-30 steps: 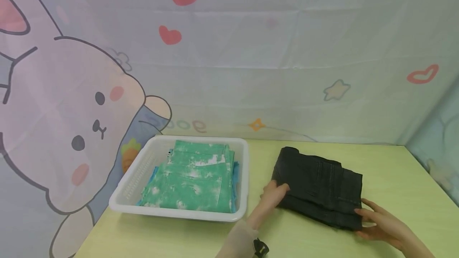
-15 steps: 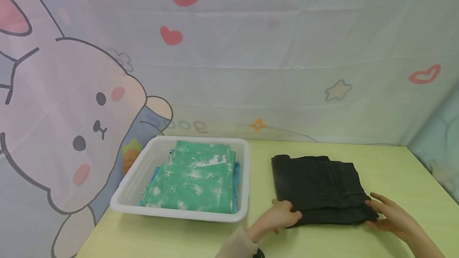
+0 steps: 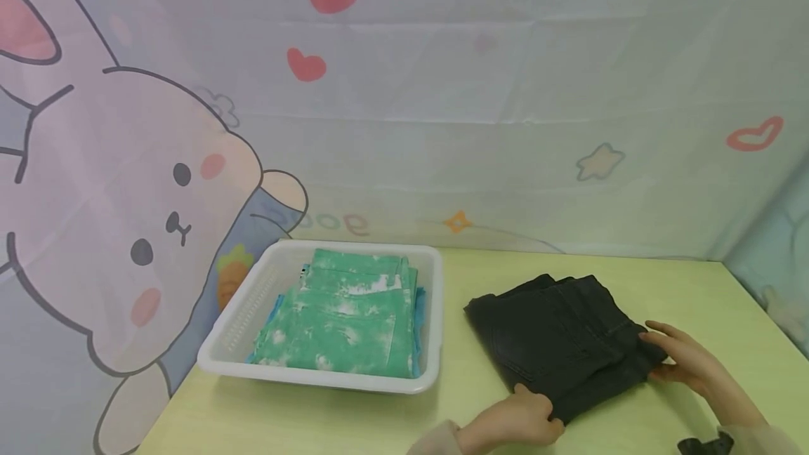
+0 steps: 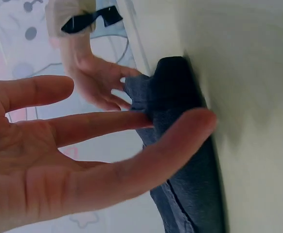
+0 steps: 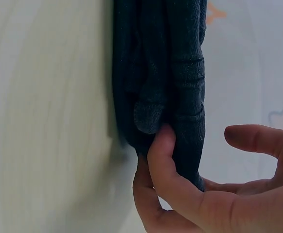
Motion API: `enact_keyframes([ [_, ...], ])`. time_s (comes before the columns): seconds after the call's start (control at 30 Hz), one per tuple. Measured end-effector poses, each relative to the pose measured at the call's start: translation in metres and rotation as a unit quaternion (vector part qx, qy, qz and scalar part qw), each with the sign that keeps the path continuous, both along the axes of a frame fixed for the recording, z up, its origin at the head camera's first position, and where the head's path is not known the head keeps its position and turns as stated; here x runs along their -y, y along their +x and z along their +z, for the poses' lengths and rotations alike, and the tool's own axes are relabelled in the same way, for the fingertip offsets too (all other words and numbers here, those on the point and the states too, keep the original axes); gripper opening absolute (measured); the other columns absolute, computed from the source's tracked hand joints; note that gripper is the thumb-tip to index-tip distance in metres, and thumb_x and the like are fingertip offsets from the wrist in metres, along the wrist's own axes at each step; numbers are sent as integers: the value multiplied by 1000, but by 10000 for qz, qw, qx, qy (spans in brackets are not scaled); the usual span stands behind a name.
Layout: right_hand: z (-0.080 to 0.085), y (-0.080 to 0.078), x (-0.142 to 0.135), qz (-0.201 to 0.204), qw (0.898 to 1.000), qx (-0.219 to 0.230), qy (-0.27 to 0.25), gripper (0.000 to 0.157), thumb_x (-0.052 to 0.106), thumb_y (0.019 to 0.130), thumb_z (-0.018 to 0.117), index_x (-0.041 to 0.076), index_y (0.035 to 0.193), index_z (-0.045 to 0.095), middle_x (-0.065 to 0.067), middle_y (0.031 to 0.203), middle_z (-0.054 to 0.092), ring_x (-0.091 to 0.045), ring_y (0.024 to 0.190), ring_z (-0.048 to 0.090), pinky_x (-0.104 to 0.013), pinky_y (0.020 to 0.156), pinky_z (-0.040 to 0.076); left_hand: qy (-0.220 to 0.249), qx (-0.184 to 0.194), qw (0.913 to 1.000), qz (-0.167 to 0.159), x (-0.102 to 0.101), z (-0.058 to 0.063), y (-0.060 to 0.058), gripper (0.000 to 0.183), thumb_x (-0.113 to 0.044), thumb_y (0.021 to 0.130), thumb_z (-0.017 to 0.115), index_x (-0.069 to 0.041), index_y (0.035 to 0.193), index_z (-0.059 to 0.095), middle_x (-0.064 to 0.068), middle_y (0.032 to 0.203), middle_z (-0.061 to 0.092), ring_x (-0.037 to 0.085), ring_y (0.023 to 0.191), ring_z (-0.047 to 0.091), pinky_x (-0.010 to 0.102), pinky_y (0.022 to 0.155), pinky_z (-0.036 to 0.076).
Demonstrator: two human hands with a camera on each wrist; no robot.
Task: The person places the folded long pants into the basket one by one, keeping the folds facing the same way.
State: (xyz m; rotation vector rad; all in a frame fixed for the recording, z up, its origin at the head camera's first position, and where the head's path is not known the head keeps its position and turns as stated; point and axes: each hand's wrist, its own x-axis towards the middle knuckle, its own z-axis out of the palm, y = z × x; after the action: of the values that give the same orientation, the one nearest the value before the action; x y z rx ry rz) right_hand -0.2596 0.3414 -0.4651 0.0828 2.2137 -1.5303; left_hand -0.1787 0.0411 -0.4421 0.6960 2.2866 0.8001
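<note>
Folded black jeans (image 3: 550,335) lie on the table, turned at a slant, with seams and layered edges showing. At their near corner my left hand (image 3: 518,418) pinches the cloth; in the left wrist view its thumb (image 4: 180,141) crosses in front of the dark denim (image 4: 180,97) and a finger reaches the top side. My right hand (image 3: 685,364) holds the right corner. Seen from the right wrist, one digit presses into the folded layers (image 5: 185,97) and another lies beneath, while one finger (image 5: 258,138) stays off the cloth.
To the left stands a white plastic basket (image 3: 211,364) with green tie-dyed clothing (image 3: 335,328) stacked over blue fabric (image 3: 419,328). A printed rabbit curtain (image 3: 442,90) hangs behind the yellow-green table (image 3: 316,420).
The jeans have been turned on the table, their near-left corner swinging toward me. My left hand moved nearer and to the right with that corner; my right hand stayed at the right end.
</note>
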Motion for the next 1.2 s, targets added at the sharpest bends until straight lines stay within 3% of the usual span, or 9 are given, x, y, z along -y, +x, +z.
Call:
enact_keyframes([
  [0.07, 0, -3, 0, 12, 10000, -6, 32, 70, 30, 96, 29, -10, 136, -11, -44, 134, -1, -13, 86, 51, -29, 68, 49, -58, -231, 9994, -251, -2, 0, 3, 48, -18, 90, 39, -10, 43, 27, -6, 38, 18, 3, 36, 8, 19, 36, 19],
  [0.2, 0, -7, -1, -41, 10000, -18, 84, 68, 30, 96, 29, -10, 137, -9, -43, 135, -2, -14, 88, 50, -29, 69, 48, -351, -587, 9971, -319, -6, 1, 6, 42, -22, 90, 37, -9, 50, 35, -2, 48, 29, 7, 43, 22, 20, 47, 33],
  [0.47, -4, -3, -4, -172, 9998, 26, -122, 69, 30, 96, 29, -12, 136, -9, -39, 136, -3, -14, 91, 49, -25, 72, 50, -33, 155, 9987, 487, -5, 2, -3, 41, -23, 91, 44, -7, 54, 47, -4, 48, 35, 6, 39, 30, 22, 36, 32],
  [0.57, -5, 1, -5, -237, 9992, 103, -296, 70, 30, 96, 29, -11, 136, -11, -38, 138, -7, -27, 99, 49, -27, 76, 51, -358, 77, 9970, 676, -5, 5, -6, 31, -29, 91, 46, -9, 79, 65, -5, 70, 58, 9, 59, 55, 29, 42, 45],
  [0.67, -6, 5, -7, -224, 9989, 79, -398, 69, 30, 97, 27, -10, 136, -13, -39, 137, -8, -31, 103, 50, -30, 79, 51, -320, -52, 9965, 774, -3, 7, -9, 28, -30, 90, 47, -11, 97, 67, -2, 87, 64, 11, 68, 59, 29, 43, 47],
  [0.8, -7, 10, -11, -145, 9990, -81, -417, 67, 28, 97, 25, -12, 135, -14, -43, 133, 5, -17, 95, 56, -33, 81, 51, 219, -350, 9937, 1039, 2, 9, -14, 25, -27, 90, 48, -9, 88, 66, -5, 65, 55, 7, 49, 46, 23, 39, 38],
  [0.93, -7, 15, -11, -103, 9989, -126, -433, 68, 27, 98, 26, -12, 135, -15, -42, 134, 5, -12, 95, 55, -36, 83, 50, 772, -794, 9836, 1426, 5, 14, -20, 23, -24, 88, 50, -7, 83, 64, -4, 60, 52, 6, 49, 42, 19, 46, 35],
  [1.03, -6, 19, -11, -168, 9979, -78, -621, 70, 27, 97, 28, -10, 135, -18, -43, 133, 2, -12, 94, 56, -37, 84, 50, 1008, -1026, 9725, 1830, 6, 16, -28, 25, -24, 88, 52, -6, 97, 65, 0, 81, 64, 7, 64, 54, 19, 56, 42],
  [1.2, -2, 26, -9, -303, 9947, -2, -980, 74, 25, 97, 32, -7, 133, -25, -45, 132, -3, -12, 90, 59, -38, 84, 50, 1780, -1108, 9396, 2706, 3, 10, -38, 26, -21, 86, 53, -5, 104, 63, 6, 90, 66, 15, 77, 61, 22, 61, 46],
])
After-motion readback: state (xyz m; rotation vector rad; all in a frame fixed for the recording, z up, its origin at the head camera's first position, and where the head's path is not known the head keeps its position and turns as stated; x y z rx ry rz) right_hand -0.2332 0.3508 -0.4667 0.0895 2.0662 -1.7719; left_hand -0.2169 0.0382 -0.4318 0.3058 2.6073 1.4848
